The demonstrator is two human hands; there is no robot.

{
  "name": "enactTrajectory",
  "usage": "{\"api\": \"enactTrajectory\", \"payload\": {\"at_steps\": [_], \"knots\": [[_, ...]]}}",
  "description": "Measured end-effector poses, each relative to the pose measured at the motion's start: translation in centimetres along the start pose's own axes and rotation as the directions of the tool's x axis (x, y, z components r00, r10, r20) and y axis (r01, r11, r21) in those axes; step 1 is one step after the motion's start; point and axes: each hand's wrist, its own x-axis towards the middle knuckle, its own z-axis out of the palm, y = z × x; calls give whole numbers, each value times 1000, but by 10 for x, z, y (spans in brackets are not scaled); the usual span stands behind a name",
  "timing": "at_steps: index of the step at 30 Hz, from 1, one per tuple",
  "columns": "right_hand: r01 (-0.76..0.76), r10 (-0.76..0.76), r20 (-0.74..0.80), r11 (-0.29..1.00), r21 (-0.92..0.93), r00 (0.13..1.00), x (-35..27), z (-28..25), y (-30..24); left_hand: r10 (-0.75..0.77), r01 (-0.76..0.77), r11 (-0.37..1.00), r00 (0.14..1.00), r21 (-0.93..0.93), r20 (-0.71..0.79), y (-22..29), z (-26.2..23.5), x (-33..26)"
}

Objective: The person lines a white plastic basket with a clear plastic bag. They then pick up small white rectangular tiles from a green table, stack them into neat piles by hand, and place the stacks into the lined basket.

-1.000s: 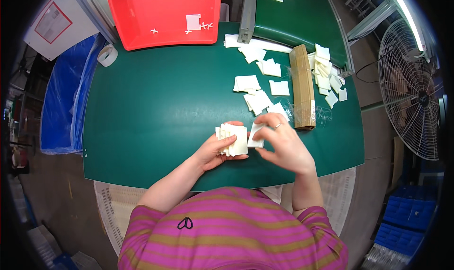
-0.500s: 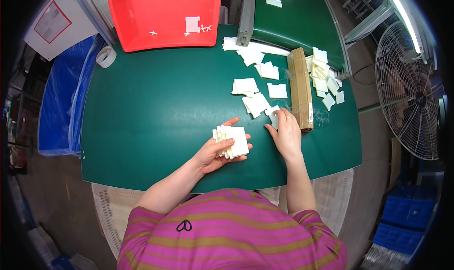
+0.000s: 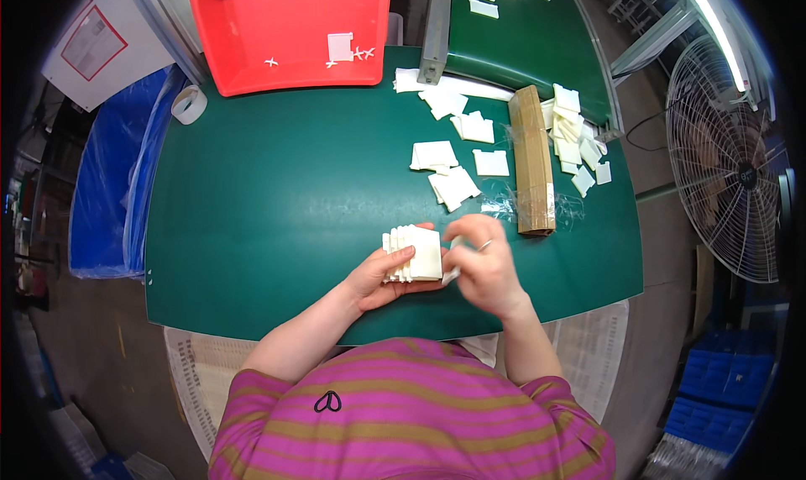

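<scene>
A stack of white rectangular plastic plates (image 3: 426, 253) rests across the palm and fingers of my left hand (image 3: 369, 280), the thumb pressed on top. Just right of the stack, my right hand (image 3: 487, 266) is closed on one more white plastic plate (image 3: 453, 260); its fingers cover most of that plate and are slightly blurred. Beyond my hands, several loose white plates (image 3: 454, 188) lie singly and overlapping on the green table (image 3: 252, 203).
A cardboard strip (image 3: 533, 161) with clear tape stands at the right, a heap of plates (image 3: 567, 131) beyond it. At the back are a red bin (image 3: 277, 35) and a green conveyor belt (image 3: 529, 43). A tape roll (image 3: 189, 104) lies by a blue-lined bin (image 3: 117, 178).
My right hand has picked up the plate near the cardboard strip and carried it left, to the stack's right edge. The left hand and its stack have barely moved.
</scene>
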Motion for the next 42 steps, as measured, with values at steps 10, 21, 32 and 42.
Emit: {"api": "enactTrajectory", "payload": {"at_steps": [10,21,32,42], "knots": [[-181,200,-53,950,254,978,5,11,21,-3,4,1000,999,-25,51,1,0,-1],[-126,179,145,940,-316,973,9,19,78,89,-88,996,993,21,-80,6,0,-1],[-311,74,387,741,595,919,19,-8,37,-54,51,998,997,-46,-54,1,-3,-7],[-237,-151,610,828,508,778,27,-10,9,-240,222,955,968,196,73,-8,-12,-8]]}}
